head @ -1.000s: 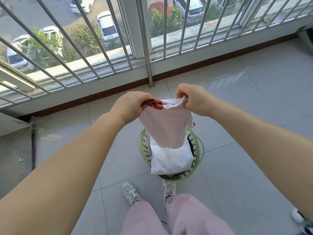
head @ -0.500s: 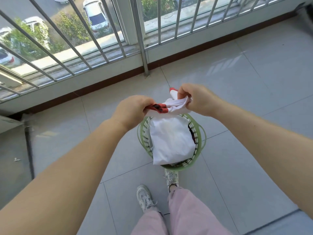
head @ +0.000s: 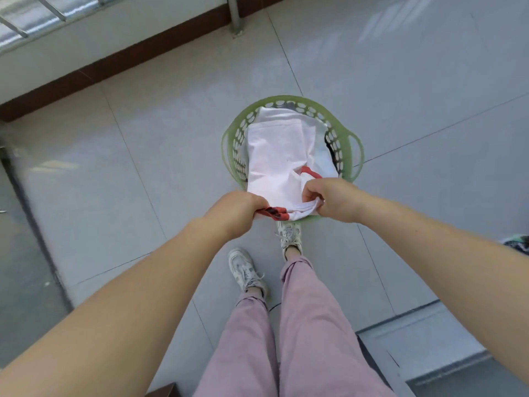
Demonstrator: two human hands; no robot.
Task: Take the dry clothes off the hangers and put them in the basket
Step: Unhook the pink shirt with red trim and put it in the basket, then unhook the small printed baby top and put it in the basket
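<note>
A round green basket [head: 351,147] with holed walls stands on the tiled floor in front of my feet. A white garment with red trim [head: 274,156] lies folded across its top, over other white and dark laundry. My left hand [head: 237,210] grips the garment's near edge at the red trim. My right hand [head: 329,200] pinches the same edge further right. Both hands are at the basket's near rim. No hanger is in view.
A metal railing post [head: 235,15] and a brown skirting strip [head: 114,64] run along the far edge of the floor. A raised sill [head: 423,348] lies at lower right. A dark patterned object [head: 519,243] shows at the right edge.
Both hands have lowered the folded garment onto the laundry in the basket. My view has tipped down, so the railing and street have mostly left the frame.
</note>
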